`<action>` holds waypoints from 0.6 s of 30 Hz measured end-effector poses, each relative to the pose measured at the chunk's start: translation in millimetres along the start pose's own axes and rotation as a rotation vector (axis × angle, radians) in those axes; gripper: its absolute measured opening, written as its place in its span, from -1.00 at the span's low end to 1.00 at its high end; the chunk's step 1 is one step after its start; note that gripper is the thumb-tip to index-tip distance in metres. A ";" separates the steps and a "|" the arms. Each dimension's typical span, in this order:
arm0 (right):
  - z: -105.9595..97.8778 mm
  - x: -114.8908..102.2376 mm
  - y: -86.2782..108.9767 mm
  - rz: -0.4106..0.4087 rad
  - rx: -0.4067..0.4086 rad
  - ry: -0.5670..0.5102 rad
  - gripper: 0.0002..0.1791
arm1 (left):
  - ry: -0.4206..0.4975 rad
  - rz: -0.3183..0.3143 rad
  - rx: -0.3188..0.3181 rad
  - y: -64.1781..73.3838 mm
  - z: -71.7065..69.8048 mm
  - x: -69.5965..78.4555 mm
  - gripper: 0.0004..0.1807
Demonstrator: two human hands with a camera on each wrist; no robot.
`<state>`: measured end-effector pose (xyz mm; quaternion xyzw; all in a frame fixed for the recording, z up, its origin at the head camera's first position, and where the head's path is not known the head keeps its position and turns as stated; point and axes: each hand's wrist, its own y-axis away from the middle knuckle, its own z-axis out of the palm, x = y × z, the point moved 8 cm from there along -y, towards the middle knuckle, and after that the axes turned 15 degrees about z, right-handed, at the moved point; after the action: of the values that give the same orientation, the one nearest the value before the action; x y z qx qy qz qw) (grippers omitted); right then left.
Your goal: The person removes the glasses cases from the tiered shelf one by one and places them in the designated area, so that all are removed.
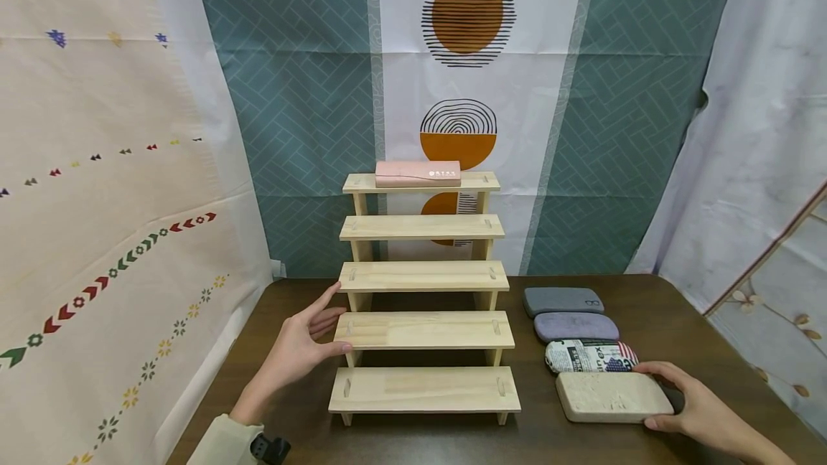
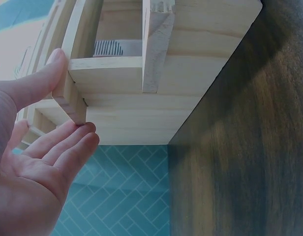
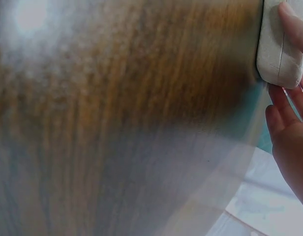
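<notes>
A stepped wooden display rack (image 1: 423, 390) of several pale boards stands mid-table. At its left side, my left hand (image 1: 300, 339) holds the end of the second board from the bottom (image 1: 423, 330), thumb at the front edge. In the left wrist view, the thumb and fingertips (image 2: 87, 127) lie on opposite sides of that board end. My right hand (image 1: 691, 407) grips the right end of a beige glasses case (image 1: 614, 397) between thumb and fingers. This case lies nearest in a column of cases, right of the rack. A pink glasses case (image 1: 418, 174) rests on the top board.
Behind the beige case lie a newspaper-print glasses case (image 1: 591, 356), a purple one (image 1: 575, 326) and a grey-blue one (image 1: 563, 300). The dark wooden table (image 1: 452, 443) meets a patterned cloth backdrop (image 1: 304, 128) at the back, with pale cloths at both sides.
</notes>
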<state>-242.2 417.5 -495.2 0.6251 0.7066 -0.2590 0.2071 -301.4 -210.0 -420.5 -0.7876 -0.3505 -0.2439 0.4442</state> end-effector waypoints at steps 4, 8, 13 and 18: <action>0.4 2.6 -1.7 0.020 0.001 0.002 -0.20 | -0.002 -0.007 0.000 -0.2 -0.5 0.1 0.19; 0.2 2.3 -2.6 0.020 0.005 0.014 -0.19 | -0.005 -0.003 -0.001 0.1 -0.6 0.7 0.19; -0.4 2.4 -3.8 0.038 0.004 0.030 -0.18 | -0.003 0.000 0.004 -0.5 -0.3 1.4 0.17; -1.1 2.2 -4.0 0.027 0.003 0.017 -0.18 | 0.007 -0.006 0.005 -0.3 0.3 1.7 0.16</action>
<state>-246.4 419.6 -495.3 0.6370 0.6995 -0.2519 0.2039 -300.5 -209.1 -419.3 -0.7848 -0.3517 -0.2471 0.4465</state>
